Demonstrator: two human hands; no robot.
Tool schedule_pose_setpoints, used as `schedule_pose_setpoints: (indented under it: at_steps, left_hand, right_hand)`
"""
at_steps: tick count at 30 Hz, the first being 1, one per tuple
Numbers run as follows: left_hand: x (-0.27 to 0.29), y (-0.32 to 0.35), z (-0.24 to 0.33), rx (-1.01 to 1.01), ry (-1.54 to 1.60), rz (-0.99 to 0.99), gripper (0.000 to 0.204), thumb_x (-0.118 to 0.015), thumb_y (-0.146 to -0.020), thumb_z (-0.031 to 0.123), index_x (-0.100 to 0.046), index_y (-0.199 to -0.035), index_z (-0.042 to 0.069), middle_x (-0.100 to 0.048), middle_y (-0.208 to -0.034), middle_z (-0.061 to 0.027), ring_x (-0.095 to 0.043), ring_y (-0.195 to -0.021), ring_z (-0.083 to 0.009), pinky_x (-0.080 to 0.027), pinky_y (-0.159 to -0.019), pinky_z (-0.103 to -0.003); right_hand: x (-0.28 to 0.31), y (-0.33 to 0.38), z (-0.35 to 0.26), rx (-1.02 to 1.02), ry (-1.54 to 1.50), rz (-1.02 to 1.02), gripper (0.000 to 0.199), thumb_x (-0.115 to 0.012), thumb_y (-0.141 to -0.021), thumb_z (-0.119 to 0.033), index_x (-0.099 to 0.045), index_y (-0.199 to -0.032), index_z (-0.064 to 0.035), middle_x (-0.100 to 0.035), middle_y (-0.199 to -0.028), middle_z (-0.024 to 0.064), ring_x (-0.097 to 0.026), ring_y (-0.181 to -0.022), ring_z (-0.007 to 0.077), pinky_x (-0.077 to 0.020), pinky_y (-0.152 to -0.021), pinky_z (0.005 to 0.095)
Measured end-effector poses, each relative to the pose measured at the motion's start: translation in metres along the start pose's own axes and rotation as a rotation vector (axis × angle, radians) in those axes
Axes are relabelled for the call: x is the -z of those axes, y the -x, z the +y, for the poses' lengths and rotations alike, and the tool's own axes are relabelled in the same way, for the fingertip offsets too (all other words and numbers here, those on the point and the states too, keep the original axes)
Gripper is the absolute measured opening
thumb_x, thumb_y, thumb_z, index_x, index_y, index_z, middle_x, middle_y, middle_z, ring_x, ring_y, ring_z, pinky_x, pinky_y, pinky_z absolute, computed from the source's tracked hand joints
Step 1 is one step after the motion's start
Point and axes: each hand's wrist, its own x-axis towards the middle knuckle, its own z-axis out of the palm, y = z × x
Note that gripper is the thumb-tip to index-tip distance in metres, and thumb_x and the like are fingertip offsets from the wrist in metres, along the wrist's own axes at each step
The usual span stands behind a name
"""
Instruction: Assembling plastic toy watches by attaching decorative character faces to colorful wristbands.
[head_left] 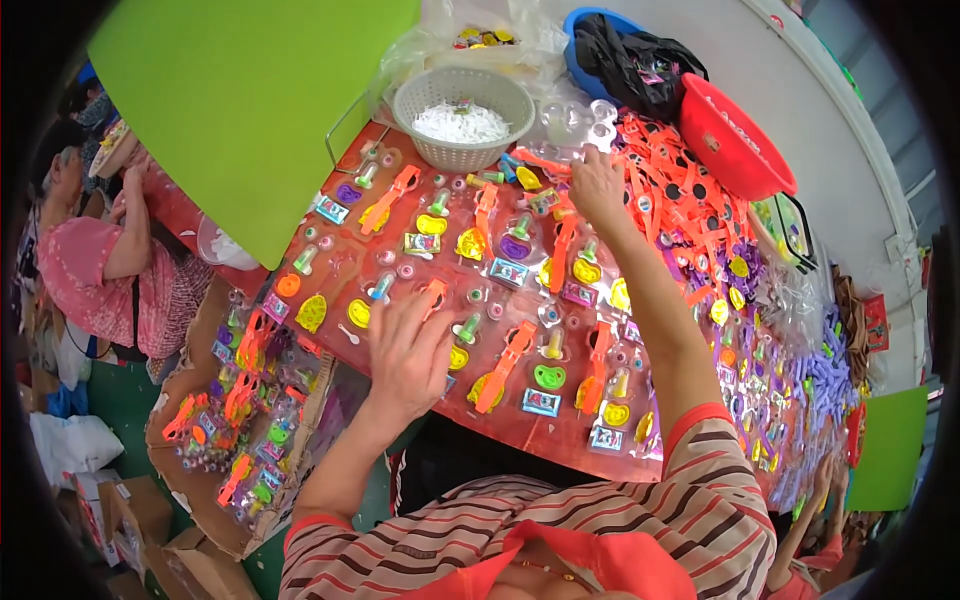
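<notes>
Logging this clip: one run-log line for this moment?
left hand: flat on toy tray | right hand: reaching orange strips | white basket: behind

Basket (462, 120) behind the toy-strewn table (560, 445) — bowl (733, 140) right.

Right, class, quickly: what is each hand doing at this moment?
Left hand: open, fingers spread, resting flat on the tray of small coloured toys.
Right hand: reaching to the tray's far edge; grip cannot be told.

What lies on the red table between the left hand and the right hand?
In the head view, small toy parts lie in rows between the left hand and the right hand: orange strips, yellow pieces, small bottles and printed cards.
</notes>
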Motion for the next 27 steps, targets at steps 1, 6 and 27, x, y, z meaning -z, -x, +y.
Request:
schedule_pose_setpoints:
  at_steps: [1, 6, 27]
  left_hand:
    - [-0.006, -0.006, 0.005, 0.029, 0.138, -0.016, 0.031, -0.060, -0.080, 0.010, -0.060, -0.110, 0.002, -0.052, -0.123, -0.0175, -0.049, -0.115, -0.0331, -0.028, -0.104, -0.047]
    - [-0.065, -0.056, 0.042, 0.486, 1.238, 0.028, 0.049, -0.054, -0.087, 0.014, -0.039, -0.133, 0.001, -0.048, -0.131, -0.0155, -0.045, -0.122, -0.0265, -0.034, -0.102, -0.040]
    - [-0.126, -0.043, 0.088, 1.132, 2.337, -0.061, 0.021, -0.043, -0.091, 0.016, -0.053, -0.100, 0.000, -0.061, -0.100, -0.0194, -0.058, -0.099, -0.0340, -0.044, -0.094, -0.053]
  right_hand:
    - [0.019, 0.004, 0.000, 0.008, -0.063, 0.013, 0.011, -0.054, -0.077, -0.013, -0.061, -0.083, -0.0076, -0.058, -0.090, 0.0111, -0.058, -0.083, 0.0270, -0.0390, -0.076, 0.0411]
    - [0.111, 0.044, -0.036, 0.126, -0.160, 0.054, 0.006, -0.055, -0.076, -0.012, -0.054, -0.079, -0.0073, -0.056, -0.071, 0.0087, -0.058, -0.073, 0.0249, -0.0383, -0.075, 0.0408]
    - [0.176, 0.222, -0.064, -0.458, -1.004, 0.114, 0.043, -0.064, -0.085, -0.008, -0.054, -0.127, -0.0073, -0.057, -0.094, 0.0086, -0.058, -0.083, 0.0188, -0.0463, -0.072, 0.0284]
